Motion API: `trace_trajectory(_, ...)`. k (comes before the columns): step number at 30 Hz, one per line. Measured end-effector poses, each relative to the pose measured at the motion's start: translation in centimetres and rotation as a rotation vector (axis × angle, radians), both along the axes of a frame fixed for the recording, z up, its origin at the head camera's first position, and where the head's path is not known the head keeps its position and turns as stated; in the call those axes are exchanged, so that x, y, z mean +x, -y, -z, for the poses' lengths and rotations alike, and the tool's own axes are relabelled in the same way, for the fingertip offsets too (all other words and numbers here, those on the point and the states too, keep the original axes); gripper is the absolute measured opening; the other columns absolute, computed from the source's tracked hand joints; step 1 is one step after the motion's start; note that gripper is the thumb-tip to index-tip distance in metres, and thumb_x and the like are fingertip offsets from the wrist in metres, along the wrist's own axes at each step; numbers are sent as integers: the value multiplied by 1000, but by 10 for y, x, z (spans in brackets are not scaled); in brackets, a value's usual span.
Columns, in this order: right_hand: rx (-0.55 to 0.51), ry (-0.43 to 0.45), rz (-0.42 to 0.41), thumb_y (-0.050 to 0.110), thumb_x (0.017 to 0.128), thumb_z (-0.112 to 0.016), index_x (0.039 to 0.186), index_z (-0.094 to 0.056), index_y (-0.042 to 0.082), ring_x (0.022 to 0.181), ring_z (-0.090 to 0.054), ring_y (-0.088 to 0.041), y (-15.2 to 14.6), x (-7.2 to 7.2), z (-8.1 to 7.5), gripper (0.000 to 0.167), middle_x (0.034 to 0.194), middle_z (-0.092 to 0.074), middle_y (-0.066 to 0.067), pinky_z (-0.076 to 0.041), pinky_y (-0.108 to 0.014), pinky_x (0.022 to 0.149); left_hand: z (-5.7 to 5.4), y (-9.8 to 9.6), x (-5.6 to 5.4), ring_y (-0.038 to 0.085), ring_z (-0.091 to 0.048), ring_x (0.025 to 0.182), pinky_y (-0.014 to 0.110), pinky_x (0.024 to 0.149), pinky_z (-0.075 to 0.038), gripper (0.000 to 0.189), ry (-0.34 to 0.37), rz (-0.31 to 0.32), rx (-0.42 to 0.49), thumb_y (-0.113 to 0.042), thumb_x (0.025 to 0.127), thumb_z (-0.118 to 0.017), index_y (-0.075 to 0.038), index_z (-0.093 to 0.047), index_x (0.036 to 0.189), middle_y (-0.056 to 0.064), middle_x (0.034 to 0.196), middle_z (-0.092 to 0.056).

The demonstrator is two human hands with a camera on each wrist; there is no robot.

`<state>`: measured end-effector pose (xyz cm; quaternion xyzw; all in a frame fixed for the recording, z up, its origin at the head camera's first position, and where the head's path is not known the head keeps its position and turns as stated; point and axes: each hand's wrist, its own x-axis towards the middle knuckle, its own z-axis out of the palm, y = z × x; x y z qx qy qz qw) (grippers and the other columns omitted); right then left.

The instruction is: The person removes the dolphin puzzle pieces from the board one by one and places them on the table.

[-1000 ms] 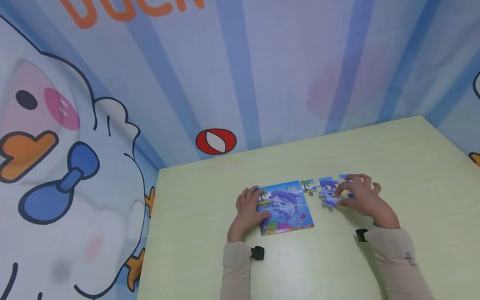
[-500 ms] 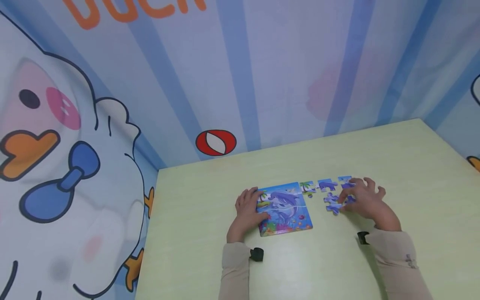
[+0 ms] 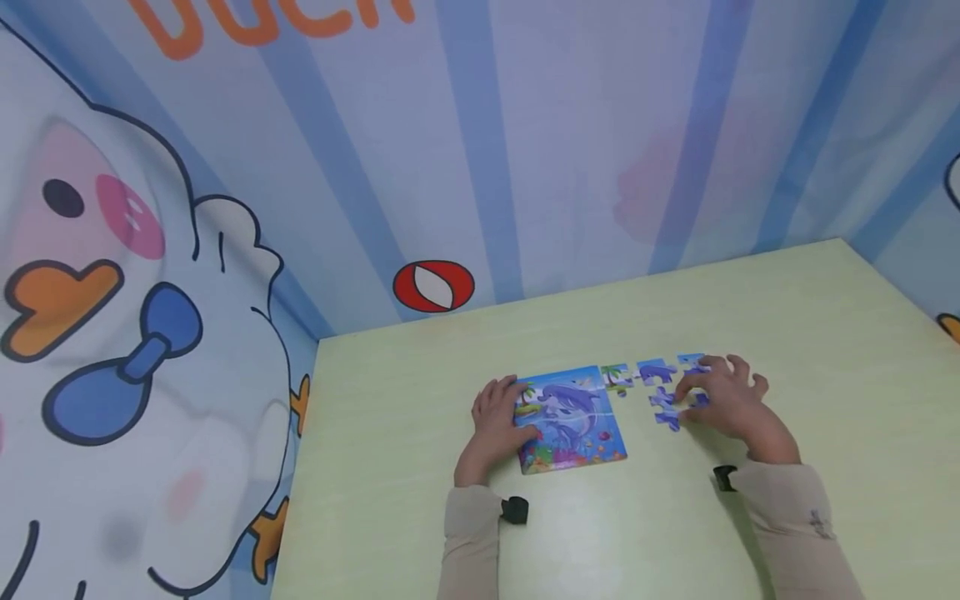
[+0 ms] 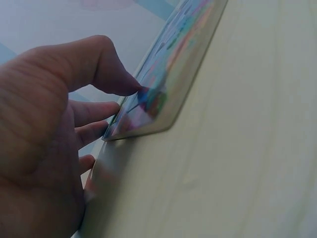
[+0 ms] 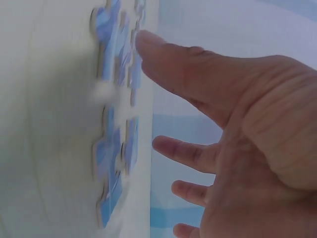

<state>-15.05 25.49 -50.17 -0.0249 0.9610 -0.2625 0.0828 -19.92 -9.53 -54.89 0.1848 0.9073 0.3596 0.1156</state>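
Observation:
My left hand [image 3: 495,429] rests at the left side of a dolphin picture board [image 3: 573,425], the thumb touching its printed face. In the left wrist view, the bent thumb [image 4: 116,74] lies on the board's surface and the other fingers sit by its edge. Right of the board, my right hand [image 3: 727,400] is over several loose jigsaw pieces [image 3: 665,397], thumb and index finger apart. The right wrist view has the thumb [image 5: 173,64] beside the blue jigsaw pieces [image 5: 106,153], with nothing visibly held. The right hand partly hides pieces.
A palm-tree jigsaw piece [image 3: 617,375] lies close to the board's upper right corner. Beside it is a dolphin jigsaw piece [image 3: 655,371]. The pale table [image 3: 390,467] meets a striped duck-print curtain [image 3: 480,167] at its back and left.
My right hand has shifted slightly right and toward me, along with the lower jigsaw pieces. A gap now separates those from the dolphin piece above. My left hand stays put.

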Motion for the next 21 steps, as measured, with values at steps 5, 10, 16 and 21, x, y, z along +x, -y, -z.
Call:
trace_trajectory(5, -25, -41, -7, 18, 85, -79, 96, -74, 11, 136, -6, -65, 14, -3, 1, 15, 144, -31, -38, -7, -82, 97, 0, -1, 1, 39, -7, 151, 58, 118, -1, 76, 6, 5, 9, -26, 81, -69, -8, -43, 150, 13, 162, -26)
trace_trajectory(10, -6, -86, -41, 22, 87, -78, 101, -73, 11, 135, -12, -64, 31, -6, 2, 19, 143, -35, -37, -12, -82, 97, -1, -1, 1, 38, -6, 151, 57, 118, -1, 75, 8, 8, 6, -26, 82, -69, -9, -43, 151, 12, 162, -25)
trace_trajectory(16, -14, -144, -96, 22, 89, -76, 106, -72, 12, 135, -17, -64, 48, -6, 7, 19, 142, -41, -35, -15, -83, 96, -2, -1, 0, 38, -6, 151, 57, 119, -1, 75, 12, 8, -1, -23, 81, -67, -10, -43, 151, 12, 163, -25)
trace_trajectory(21, -23, -153, -120, 20, 89, -76, 114, -70, 9, 136, -19, -61, 65, -7, 10, 29, 142, -42, -34, -16, -80, 97, -2, 0, 0, 37, -7, 151, 56, 119, -2, 74, 10, 4, -13, -22, 82, -67, -10, -43, 151, 12, 162, -26)
